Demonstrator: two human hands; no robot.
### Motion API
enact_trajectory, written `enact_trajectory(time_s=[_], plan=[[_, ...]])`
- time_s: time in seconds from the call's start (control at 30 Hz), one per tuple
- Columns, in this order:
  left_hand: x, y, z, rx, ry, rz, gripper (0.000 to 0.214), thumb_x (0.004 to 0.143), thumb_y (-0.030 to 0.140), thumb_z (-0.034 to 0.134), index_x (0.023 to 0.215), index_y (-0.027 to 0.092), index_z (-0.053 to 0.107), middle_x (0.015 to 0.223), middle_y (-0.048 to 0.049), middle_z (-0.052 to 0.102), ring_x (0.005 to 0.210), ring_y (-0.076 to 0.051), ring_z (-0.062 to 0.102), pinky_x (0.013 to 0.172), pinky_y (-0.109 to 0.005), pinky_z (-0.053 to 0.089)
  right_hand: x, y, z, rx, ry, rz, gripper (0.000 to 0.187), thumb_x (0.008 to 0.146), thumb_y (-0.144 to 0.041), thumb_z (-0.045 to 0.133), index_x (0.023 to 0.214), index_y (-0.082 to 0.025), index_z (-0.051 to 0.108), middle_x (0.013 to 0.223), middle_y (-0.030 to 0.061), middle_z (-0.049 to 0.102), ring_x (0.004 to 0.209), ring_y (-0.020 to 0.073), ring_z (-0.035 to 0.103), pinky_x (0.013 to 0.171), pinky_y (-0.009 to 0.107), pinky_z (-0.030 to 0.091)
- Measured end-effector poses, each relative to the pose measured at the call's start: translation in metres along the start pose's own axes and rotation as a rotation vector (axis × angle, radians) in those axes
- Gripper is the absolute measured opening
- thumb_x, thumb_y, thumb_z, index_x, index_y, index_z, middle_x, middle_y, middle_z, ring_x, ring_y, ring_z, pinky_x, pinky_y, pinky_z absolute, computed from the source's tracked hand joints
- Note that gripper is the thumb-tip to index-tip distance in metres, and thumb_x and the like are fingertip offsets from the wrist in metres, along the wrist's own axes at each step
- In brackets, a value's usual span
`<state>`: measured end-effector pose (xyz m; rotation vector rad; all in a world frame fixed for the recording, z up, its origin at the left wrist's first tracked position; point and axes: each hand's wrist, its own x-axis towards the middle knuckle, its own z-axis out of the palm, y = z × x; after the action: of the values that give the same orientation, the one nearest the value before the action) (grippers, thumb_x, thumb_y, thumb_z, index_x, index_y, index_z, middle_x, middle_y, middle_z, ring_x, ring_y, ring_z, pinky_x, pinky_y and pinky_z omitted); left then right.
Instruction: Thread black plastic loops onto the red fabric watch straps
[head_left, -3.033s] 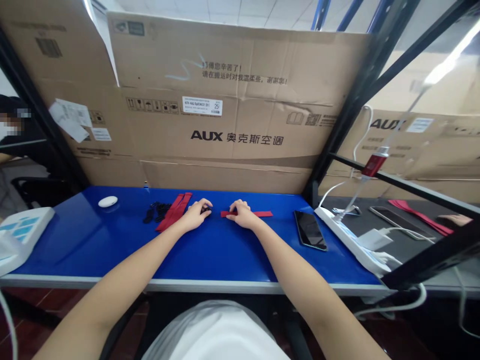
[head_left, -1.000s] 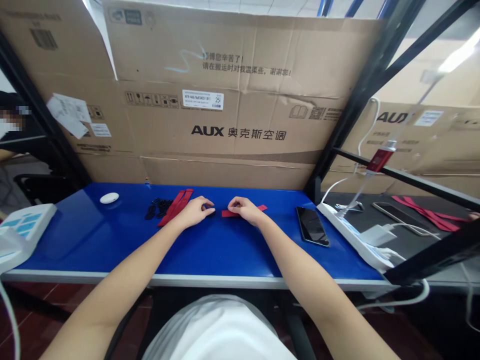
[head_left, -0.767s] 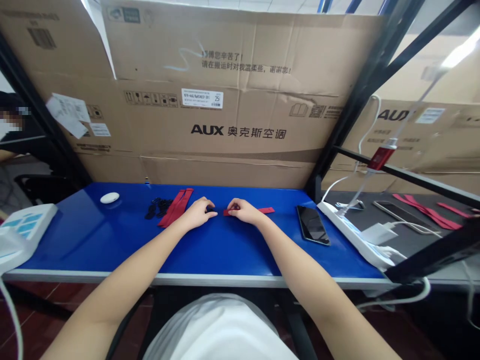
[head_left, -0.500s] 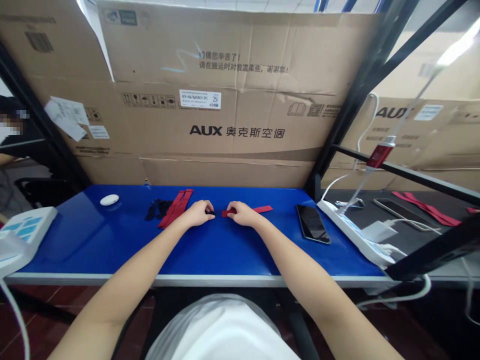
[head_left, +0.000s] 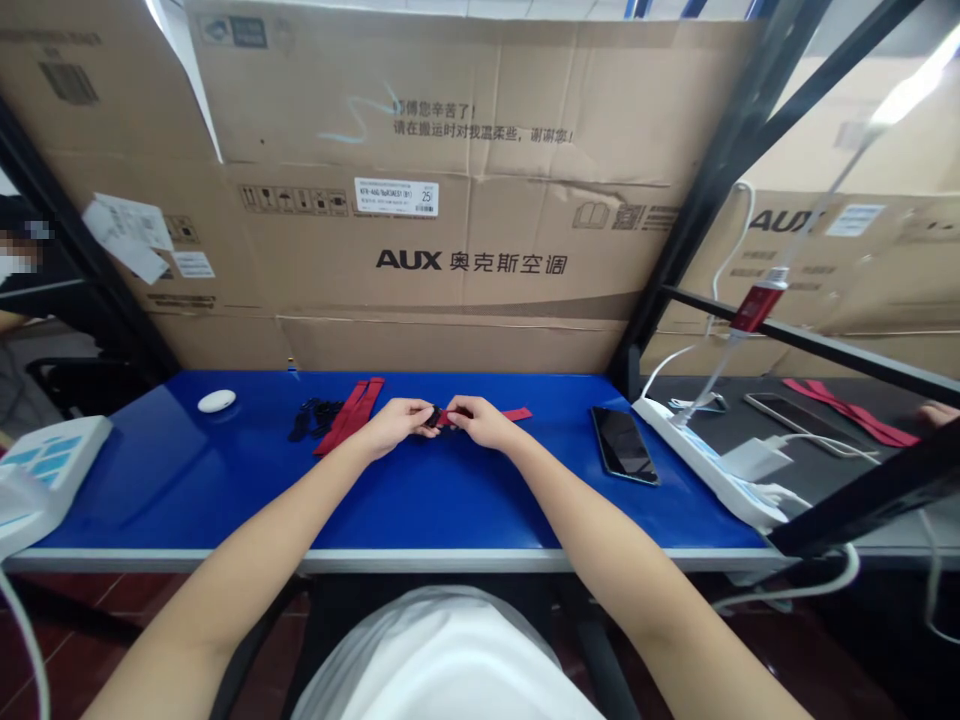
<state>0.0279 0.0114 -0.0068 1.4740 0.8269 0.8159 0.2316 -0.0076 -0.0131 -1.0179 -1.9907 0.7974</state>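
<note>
Over the middle of the blue table (head_left: 360,510), my left hand (head_left: 401,424) pinches a small black piece (head_left: 433,416), perhaps a buckle; its exact shape is too small to tell. My right hand (head_left: 480,420) grips a red strap (head_left: 517,414) near one end, and the strap's tail runs out to the right behind the fingers. Strap end and black piece meet between my fingertips; whether one passes through the other I cannot tell. Left of my left hand lie more red straps (head_left: 349,418), with a pile of small black pieces (head_left: 311,419) beside them.
A phone (head_left: 624,445) and a white power strip (head_left: 712,465) lie on the right. A white round object (head_left: 217,401) sits at the left. Cardboard (head_left: 465,220) stands along the back. Another person's hand (head_left: 939,413) shows at the far right, near red straps (head_left: 851,412).
My right hand has moved left with the red strap, whose end now meets the black piece in my left hand. Another person's hand has appeared at the far right.
</note>
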Motion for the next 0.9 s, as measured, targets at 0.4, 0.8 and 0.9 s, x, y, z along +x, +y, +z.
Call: enact_trajectory(time_s=[0.4, 0.8, 0.9], plan=[[0.002, -0.002, 0.002, -0.017, 0.089, 0.044, 0.034, 0.069, 0.039, 0.078, 0.083, 0.012, 0.063, 0.067, -0.0029, 0.064, 0.058, -0.012, 0.059, 0.059, -0.025, 0.045, 0.0, -0.004, -0.001, 0.064, 0.018, -0.075, 0.019, 0.087, -0.035, 0.05, 0.083, -0.019, 0.06, 0.072, -0.0002, 0.057, 0.065, 0.0138, 0.048, 0.064, 0.026, 0.038], [-0.001, -0.003, 0.008, -0.008, -0.01, 0.015, 0.034, 0.065, 0.029, 0.08, 0.088, 0.011, 0.063, 0.072, -0.0046, 0.067, 0.061, -0.013, 0.062, 0.064, -0.027, 0.049, 0.001, -0.009, 0.012, 0.333, 0.028, 0.035, 0.024, 0.081, -0.038, 0.058, 0.1, -0.023, 0.057, 0.092, 0.0008, 0.054, 0.081, 0.0156, 0.049, 0.075, 0.028, 0.039], [-0.002, 0.004, 0.002, 0.114, 0.011, 0.049, 0.037, 0.064, 0.032, 0.079, 0.091, 0.012, 0.064, 0.076, -0.0062, 0.067, 0.066, -0.016, 0.063, 0.065, -0.03, 0.05, 0.0, -0.01, 0.011, 0.206, 0.062, 0.042, 0.017, 0.077, -0.036, 0.062, 0.082, -0.02, 0.06, 0.088, 0.001, 0.053, 0.076, 0.0151, 0.047, 0.073, 0.029, 0.037]])
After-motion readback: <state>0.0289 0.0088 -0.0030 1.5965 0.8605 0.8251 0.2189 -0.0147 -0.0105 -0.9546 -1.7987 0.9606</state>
